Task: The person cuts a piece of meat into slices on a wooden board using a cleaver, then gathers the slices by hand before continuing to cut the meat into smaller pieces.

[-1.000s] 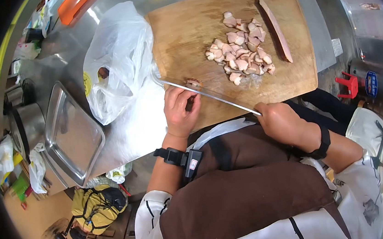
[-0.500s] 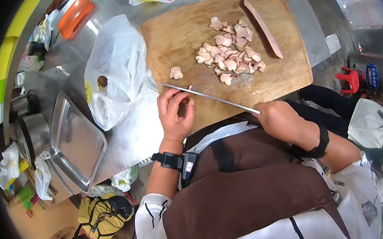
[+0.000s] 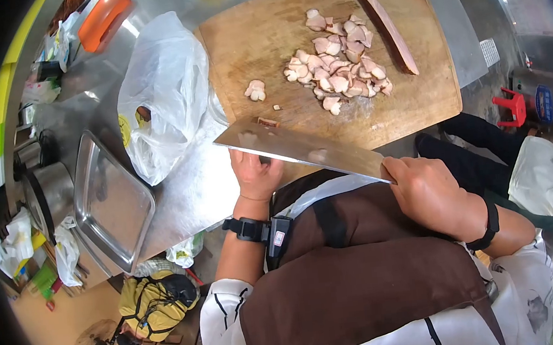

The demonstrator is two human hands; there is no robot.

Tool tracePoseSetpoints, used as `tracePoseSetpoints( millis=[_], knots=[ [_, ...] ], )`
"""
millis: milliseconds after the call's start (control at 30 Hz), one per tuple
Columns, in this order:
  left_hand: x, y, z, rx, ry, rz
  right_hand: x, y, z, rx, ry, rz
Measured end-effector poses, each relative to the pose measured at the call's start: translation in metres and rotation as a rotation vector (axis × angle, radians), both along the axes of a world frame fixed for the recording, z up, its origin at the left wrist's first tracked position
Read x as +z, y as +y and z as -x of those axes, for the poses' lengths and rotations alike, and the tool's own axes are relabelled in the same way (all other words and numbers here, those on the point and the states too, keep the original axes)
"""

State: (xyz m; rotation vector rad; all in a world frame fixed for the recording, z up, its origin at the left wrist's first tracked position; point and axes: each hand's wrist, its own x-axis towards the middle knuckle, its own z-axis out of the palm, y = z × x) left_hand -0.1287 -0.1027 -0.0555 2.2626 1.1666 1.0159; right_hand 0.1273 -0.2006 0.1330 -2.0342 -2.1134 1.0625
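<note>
My right hand [image 3: 424, 188] grips the handle of a cleaver [image 3: 301, 149], whose broad blade lies tilted over the front left of the wooden cutting board [image 3: 244, 42]. Behind the blade is my left hand [image 3: 257, 174], curled with the thumb toward the fingers; the blade hides its fingertips and whatever they hold. A small brown-skinned piece [image 3: 268, 122] shows just past the blade's upper edge. Pale, brown-rimmed slices [image 3: 336, 67], meat-like, lie heaped on the board. One slice [image 3: 255, 91] lies apart at the left. A long brown-skinned strip [image 3: 388, 29] lies at the board's right.
Left of the board, a white plastic bag [image 3: 165, 90] rests on the metal table [image 3: 187, 211]. A metal tray [image 3: 117, 208] stands farther left, with an orange container [image 3: 104, 19] at the back. A red stool [image 3: 511, 108] is on the right.
The cleaver has turned from edge-on to showing its broad face, now covering my left fingers. My right hand has shifted right and slightly down. The whole view has shifted a little.
</note>
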Motion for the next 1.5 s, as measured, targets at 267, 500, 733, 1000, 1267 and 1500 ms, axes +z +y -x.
tracePoseSetpoints(
  millis=[267,500,733,1000,1267,1500],
  knots=[
    [0.000,-0.001,-0.001,0.019,0.022,-0.002,0.006,0.005,-0.001,0.056,0.007,-0.013],
    [0.005,0.000,-0.003,0.028,-0.002,0.011,0.008,0.012,-0.001,0.059,0.037,0.052],
    [0.017,0.006,-0.010,0.021,-0.027,0.010,-0.021,0.043,0.017,0.103,0.078,0.036],
    [0.014,0.008,-0.012,0.044,-0.086,0.023,-0.021,0.033,0.009,0.086,0.076,0.087],
    [0.014,0.008,-0.013,0.071,-0.124,0.050,-0.030,0.048,0.015,0.057,0.069,0.158],
    [0.013,0.008,-0.011,0.058,-0.129,0.039,-0.058,0.090,0.053,0.096,0.084,0.086]
  ],
)
